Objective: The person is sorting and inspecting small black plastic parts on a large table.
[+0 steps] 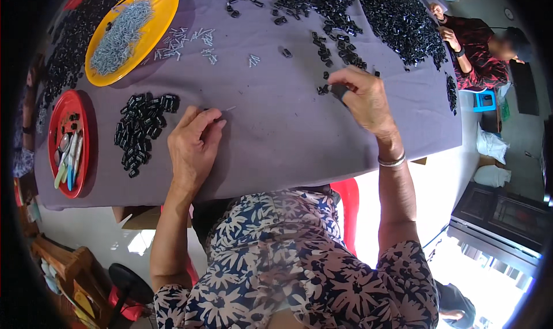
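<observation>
My left hand (193,140) is closed in a pinch over the cloth. A thin silvery pin (231,108) sticks out from its fingertips, and a bit of black shows at its knuckles. To its left lies a pile of small black plastic pieces (141,127). My right hand (364,99), with a metal bangle at the wrist, bends down to a few loose black pieces (322,90). Its fingers are drawn together, with a dark covering around the thumb, so whatever they grip is hidden. Loose silvery pins (208,55) are scattered beyond my left hand.
A yellow plate (161,41) heaped with pins stands at the far left. Nearer is a red tray (87,150) with knife-like tools and spoons. Large heaps of black pieces (397,27) cover the table's far side. Another person (481,47) works at the right edge.
</observation>
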`<act>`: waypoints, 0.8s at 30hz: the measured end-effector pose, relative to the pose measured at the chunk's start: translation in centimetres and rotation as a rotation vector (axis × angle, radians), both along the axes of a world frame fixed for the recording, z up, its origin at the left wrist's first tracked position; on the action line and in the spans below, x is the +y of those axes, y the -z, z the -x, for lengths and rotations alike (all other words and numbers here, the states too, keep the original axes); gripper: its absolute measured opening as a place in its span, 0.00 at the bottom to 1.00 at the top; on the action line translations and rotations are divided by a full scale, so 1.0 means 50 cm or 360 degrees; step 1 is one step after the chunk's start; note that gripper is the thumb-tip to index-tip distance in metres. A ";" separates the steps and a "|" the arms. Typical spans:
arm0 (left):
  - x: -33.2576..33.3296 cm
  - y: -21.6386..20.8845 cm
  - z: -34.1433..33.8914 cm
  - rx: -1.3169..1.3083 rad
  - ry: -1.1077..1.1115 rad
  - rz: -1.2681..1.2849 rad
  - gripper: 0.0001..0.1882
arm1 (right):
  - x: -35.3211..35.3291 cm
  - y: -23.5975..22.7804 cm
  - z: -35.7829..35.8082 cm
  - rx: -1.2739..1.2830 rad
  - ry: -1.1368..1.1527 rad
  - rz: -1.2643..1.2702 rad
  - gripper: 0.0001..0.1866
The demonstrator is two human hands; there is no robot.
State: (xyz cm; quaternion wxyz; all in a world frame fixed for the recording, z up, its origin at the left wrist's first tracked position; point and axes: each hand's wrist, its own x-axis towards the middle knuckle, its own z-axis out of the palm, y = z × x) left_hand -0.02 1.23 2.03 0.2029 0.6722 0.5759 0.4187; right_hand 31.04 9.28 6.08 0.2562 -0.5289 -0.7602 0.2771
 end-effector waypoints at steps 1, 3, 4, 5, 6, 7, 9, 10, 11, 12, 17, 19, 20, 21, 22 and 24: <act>0.001 -0.001 0.000 0.0002 -0.0004 0.0000 0.10 | 0.004 0.004 0.007 -0.0059 -0.0062 -0.0104 0.11; 0.003 0.004 0.000 -0.0013 0.0018 -0.0008 0.10 | 0.017 0.010 0.015 -0.0115 -0.0141 -0.0208 0.11; 0.004 0.003 0.000 -0.0011 0.0007 -0.0009 0.10 | 0.024 0.009 0.018 -0.0166 -0.0204 -0.0202 0.12; 0.002 0.002 0.001 -0.0030 0.0013 -0.0012 0.09 | 0.028 0.010 0.022 -0.0216 -0.0271 -0.0194 0.12; 0.001 0.001 0.001 -0.0048 0.0018 -0.0016 0.09 | 0.030 0.007 0.024 -0.0213 -0.0287 -0.0194 0.12; 0.001 0.003 0.001 -0.0046 0.0002 -0.0016 0.09 | 0.030 0.003 0.025 -0.0231 -0.0320 -0.0169 0.13; -0.001 0.009 0.006 -0.0034 0.0017 -0.0011 0.09 | 0.030 0.001 0.028 -0.0235 -0.0375 -0.0153 0.14; -0.002 0.008 0.009 -0.0025 -0.0002 -0.0016 0.09 | 0.026 0.003 0.026 -0.0291 -0.0371 -0.0201 0.13; -0.003 0.008 0.009 -0.0029 0.0014 -0.0034 0.09 | 0.023 0.002 0.025 -0.0349 -0.0370 -0.0251 0.12; -0.005 0.008 0.010 -0.0032 0.0029 -0.0053 0.09 | 0.018 0.000 0.028 -0.0341 -0.0391 -0.0260 0.12; -0.012 0.000 0.009 -0.0296 -0.0029 -0.0018 0.17 | -0.017 -0.018 0.088 -0.0175 -0.0183 -0.0121 0.09; -0.012 -0.008 0.009 -0.0355 0.0023 -0.0038 0.19 | -0.032 0.008 0.138 0.0242 -0.0184 0.0003 0.08; -0.013 -0.006 0.011 -0.0424 0.0071 -0.0049 0.22 | -0.038 0.028 0.167 0.0650 -0.0187 0.0140 0.08; -0.013 0.005 0.016 -0.0450 0.0133 -0.0010 0.26 | -0.043 0.044 0.195 0.0728 -0.0248 0.0195 0.07; -0.009 0.014 0.016 -0.0444 0.0125 -0.0007 0.26 | -0.045 0.055 0.220 0.0806 -0.0308 0.0251 0.07; -0.004 0.028 0.021 -0.0804 0.0160 0.0068 0.27 | -0.050 0.054 0.262 0.0734 -0.0337 0.0291 0.06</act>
